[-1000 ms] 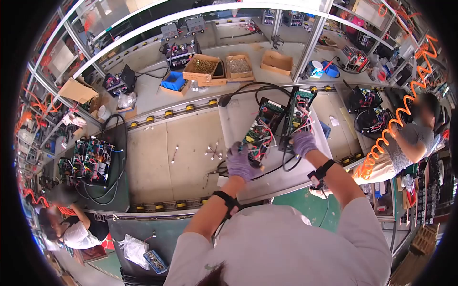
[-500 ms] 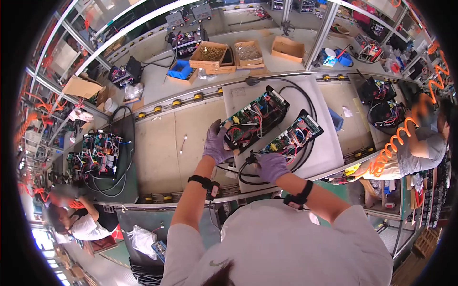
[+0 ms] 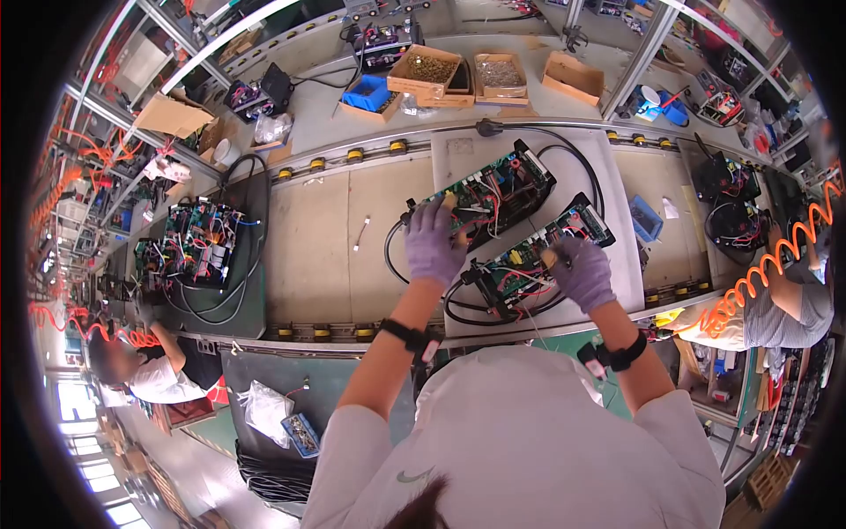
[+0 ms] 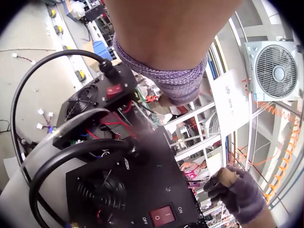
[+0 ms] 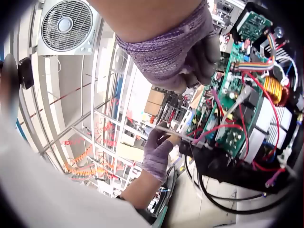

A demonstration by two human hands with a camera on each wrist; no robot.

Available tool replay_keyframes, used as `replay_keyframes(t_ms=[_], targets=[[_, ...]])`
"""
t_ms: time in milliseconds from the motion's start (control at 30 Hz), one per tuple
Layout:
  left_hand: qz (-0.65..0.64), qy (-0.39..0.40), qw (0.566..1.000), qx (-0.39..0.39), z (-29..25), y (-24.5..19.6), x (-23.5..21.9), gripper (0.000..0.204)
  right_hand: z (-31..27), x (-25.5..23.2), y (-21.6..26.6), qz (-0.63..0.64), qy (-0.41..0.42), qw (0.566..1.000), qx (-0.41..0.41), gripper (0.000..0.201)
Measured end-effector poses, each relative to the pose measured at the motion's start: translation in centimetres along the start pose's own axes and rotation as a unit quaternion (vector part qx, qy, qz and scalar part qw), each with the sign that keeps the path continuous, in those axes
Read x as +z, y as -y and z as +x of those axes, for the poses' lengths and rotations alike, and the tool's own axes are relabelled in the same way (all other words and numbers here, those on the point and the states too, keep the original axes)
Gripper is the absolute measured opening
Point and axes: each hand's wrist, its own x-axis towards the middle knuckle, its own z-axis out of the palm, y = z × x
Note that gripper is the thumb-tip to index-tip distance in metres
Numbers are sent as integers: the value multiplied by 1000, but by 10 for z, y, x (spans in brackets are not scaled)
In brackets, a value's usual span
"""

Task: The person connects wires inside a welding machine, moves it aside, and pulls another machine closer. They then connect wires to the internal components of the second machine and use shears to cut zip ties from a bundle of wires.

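Note:
Two long black power units with exposed green circuit boards lie slantwise, side by side. My left hand point(image 3: 434, 242), in a purple glove with bare fingertips, lies over the left end of the farther unit point(image 3: 507, 189), thumb and forefinger apart. My right hand point(image 3: 582, 273), gloved alike, is at the near unit point(image 3: 515, 275), fingers bent among its wires; whether they pinch one I cannot tell. The left wrist view shows a red power switch point(image 4: 163, 215) and a fan grille point(image 4: 102, 192) on a unit's end. Thick black cable point(image 3: 577, 145) loops behind the units.
A pale board point(image 3: 621, 273) lies under both units. Farther back stand cardboard boxes of small parts point(image 3: 426, 69) and a blue bin point(image 3: 366, 92). Another wired unit point(image 3: 201, 242) sits on the left. A blue tray point(image 3: 646, 219) is right. People sit at both sides.
The units first turned to a flatter slant and spread apart. My right hand then left the near unit's cable end for its middle; my left hand moved farther over the other unit.

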Motion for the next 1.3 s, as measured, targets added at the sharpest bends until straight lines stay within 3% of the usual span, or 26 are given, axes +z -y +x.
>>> replay_keyframes(t_ms=[33,133,233,333,433,467,567,600,700,733,833,933,1000,1033,1100,1167,1200,1300], targets=[[40,21,999,-3,9,-2,4,52,9,-3,2,2,13,1000,25,21],[178,183,967,-14,27,4,16,49,29,10,-5,-24,-7,999,-29,23],[151,165,975,5,34,23,24,36,42,20,-8,-45,63,997,-25,25],[41,72,995,53,23,56,23,27,53,25,-5,-45,106,993,26,28],[-93,34,991,-86,6,78,15,20,70,39,-4,-75,92,993,14,29],[-398,5,903,-164,-5,96,37,16,79,47,-6,-90,78,993,-2,30],[-586,-76,768,-247,-18,91,35,13,109,85,-11,-63,107,992,3,31],[-600,-90,762,-229,-21,89,35,17,118,89,-3,-35,155,986,56,34],[-637,-133,740,-171,-21,87,37,30,141,131,-16,10,186,977,107,36],[-633,-123,744,-174,-21,93,39,32,146,138,-15,57,207,964,155,36],[-622,-102,754,-186,-26,108,42,36,147,143,-15,112,193,966,133,37],[-605,-93,770,-181,-23,113,42,34,149,127,-5,235,252,916,207,32],[-581,-77,792,-172,-22,111,42,31,156,126,-10,396,264,855,207,28],[-535,-61,826,-163,-20,111,41,30,157,124,-10,472,266,815,206,25],[-439,-28,886,-145,-16,113,38,27,158,125,-5,486,243,811,217,19],[-424,-2,892,-159,-15,117,38,26,161,122,0,490,235,814,204,21],[-417,8,894,-166,-13,116,37,26,164,116,6,511,237,783,262,18],[-524,9,816,-245,-15,113,29,24,166,130,-30,595,312,704,230,20]])
